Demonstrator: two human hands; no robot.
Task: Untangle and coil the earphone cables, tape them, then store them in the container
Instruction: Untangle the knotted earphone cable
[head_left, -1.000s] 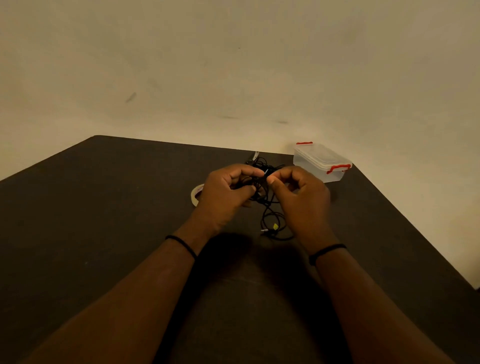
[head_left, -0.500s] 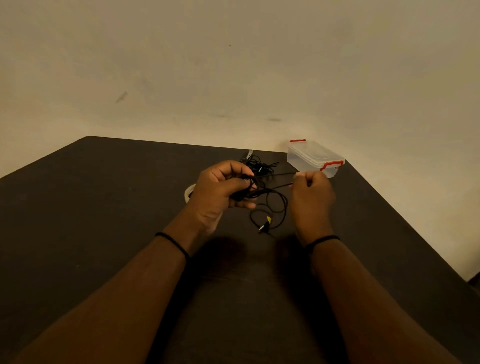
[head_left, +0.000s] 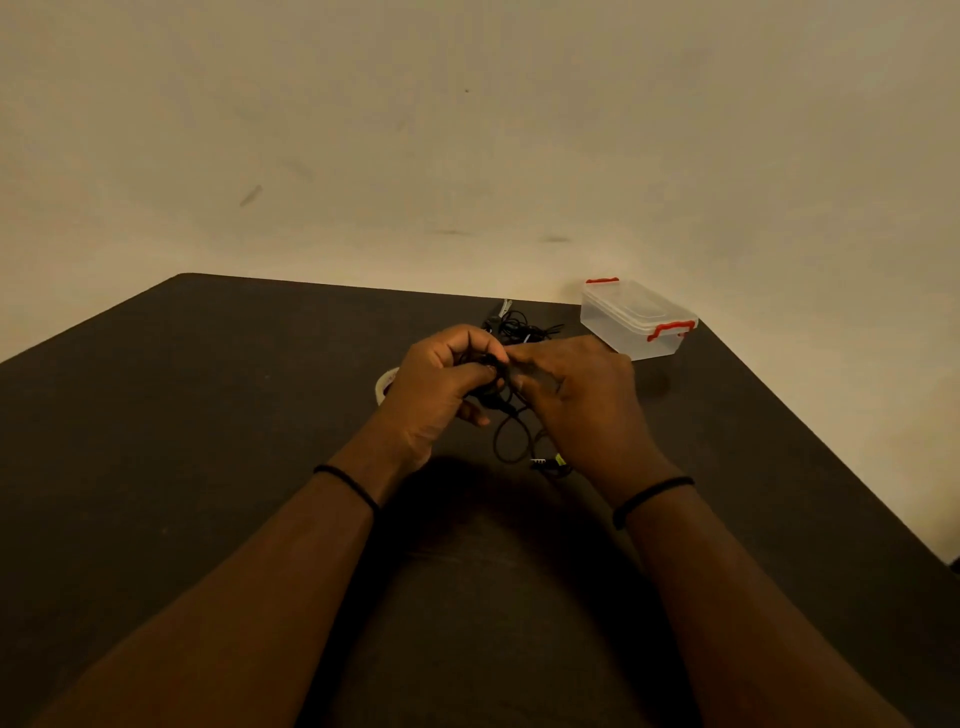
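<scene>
My left hand (head_left: 439, 387) is closed around a bunch of black earphone cable (head_left: 511, 436) above the dark table (head_left: 208, 415). Fingertips of my right hand (head_left: 582, 400) meet the left hand and pinch the same cable. A loop of it hangs below the hands, and its plug with a yellow mark (head_left: 550, 461) lies on the table. A second tangle of black cables (head_left: 519, 327) lies behind the hands. The clear container (head_left: 631, 319) with red clasps stands lidded at the back right. A roll of tape (head_left: 384, 387) peeks out behind my left hand.
The table's far edge meets a plain beige wall (head_left: 467, 156). The right edge of the table runs diagonally just past the container. Both wrists wear thin black bands.
My right hand, which had pulled a strand out to the right half a second ago, has come back to the left hand. The hanging loop is smaller and the plug lies further right.
</scene>
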